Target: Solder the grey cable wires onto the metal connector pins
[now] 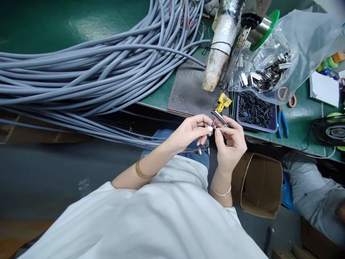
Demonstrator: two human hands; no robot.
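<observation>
A multi-pin D-sub connector [219,118] stands at the table's front edge, tilted, against a yellow clip-like piece [223,102]. Thin coloured wires [214,122] run from its underside down between my hands. My left hand [188,132] comes in from the left, thumb and fingers pinched on these wires. Just below the connector's right end, my right hand [229,143] is closed, thumb against fingers, at the same wires. Its fingertips are partly hidden. Under my hands, more connectors [204,147] on grey cables hang over my lap.
A thick bundle of grey cables [107,72] covers the left of the table. A wrapped tube [217,61] leans over a dark mat [191,90]. Rightward are a solder spool [265,30], bagged connectors [269,72], a bin of black sleeves [275,124], pliers [282,124] and a cardboard box [261,183].
</observation>
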